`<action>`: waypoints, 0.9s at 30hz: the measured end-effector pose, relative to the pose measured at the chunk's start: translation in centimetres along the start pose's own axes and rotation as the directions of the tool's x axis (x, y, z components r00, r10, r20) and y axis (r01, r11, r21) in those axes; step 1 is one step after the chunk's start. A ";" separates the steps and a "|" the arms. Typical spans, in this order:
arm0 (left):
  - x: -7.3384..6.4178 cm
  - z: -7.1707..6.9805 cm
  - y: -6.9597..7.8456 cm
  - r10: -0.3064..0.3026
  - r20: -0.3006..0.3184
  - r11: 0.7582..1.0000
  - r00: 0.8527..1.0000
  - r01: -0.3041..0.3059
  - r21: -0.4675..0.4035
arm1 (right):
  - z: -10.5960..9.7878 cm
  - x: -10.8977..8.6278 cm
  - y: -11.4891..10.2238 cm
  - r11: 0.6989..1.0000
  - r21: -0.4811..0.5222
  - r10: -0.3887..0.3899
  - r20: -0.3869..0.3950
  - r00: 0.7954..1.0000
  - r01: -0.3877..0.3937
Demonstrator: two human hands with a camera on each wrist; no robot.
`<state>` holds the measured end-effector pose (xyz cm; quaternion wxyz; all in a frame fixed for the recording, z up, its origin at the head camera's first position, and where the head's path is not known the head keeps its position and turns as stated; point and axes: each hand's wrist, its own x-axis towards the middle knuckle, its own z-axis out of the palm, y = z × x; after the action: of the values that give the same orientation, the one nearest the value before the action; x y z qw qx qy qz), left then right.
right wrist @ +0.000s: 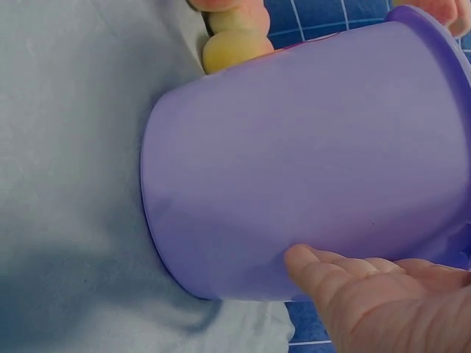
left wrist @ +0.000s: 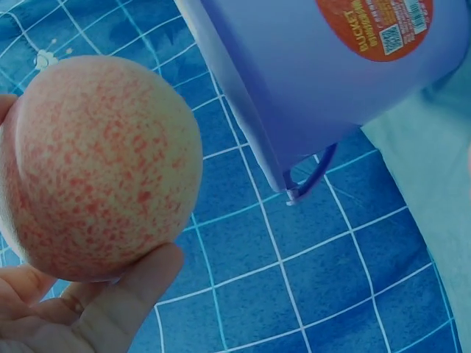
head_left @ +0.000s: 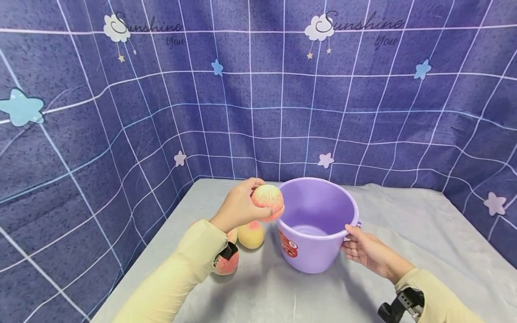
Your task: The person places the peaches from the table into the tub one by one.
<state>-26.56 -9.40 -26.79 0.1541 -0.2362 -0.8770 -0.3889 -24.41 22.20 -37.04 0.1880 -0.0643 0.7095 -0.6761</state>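
Observation:
My left hand (head_left: 239, 204) grips a pink-speckled peach (head_left: 268, 199), raised close to the left rim of a purple bucket (head_left: 313, 251). In the left wrist view the thumb and fingers wrap the lower side of that peach (left wrist: 110, 169). The bucket stands upright on the table, its inside visible from above. On its right side my right hand (head_left: 369, 251) holds the rim, thumb over the edge and fingers against the outer wall. The right wrist view shows those fingertips (right wrist: 300, 257) touching the bucket wall (right wrist: 294, 162).
Several more peaches lie left of the bucket, including a yellow one (head_left: 251, 235) and a redder one (head_left: 226, 264), partly hidden behind the left forearm. A grey cloth (head_left: 404, 215) covers the table. A blue gridded curtain (head_left: 266, 89) hangs behind and at the sides.

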 end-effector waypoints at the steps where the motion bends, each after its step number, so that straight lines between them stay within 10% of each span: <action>1: 0.1 0.0 0.1 0.000 -0.005 1.000 1.000 0.000 -0.003 | 0.0 0.0 0.0 1.000 0.002 0.001 0.000 1.000 -0.001; 27: 3.8 1.8 3.2 -0.071 0.076 0.997 0.995 0.073 -0.023 | 0.0 0.0 -0.1 1.000 0.017 0.010 -0.029 1.000 -0.009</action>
<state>-28.19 -5.12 -24.31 0.1041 -0.2208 -0.8851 -0.3962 -24.41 22.25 -36.96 0.1813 -0.0495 0.7068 -0.6820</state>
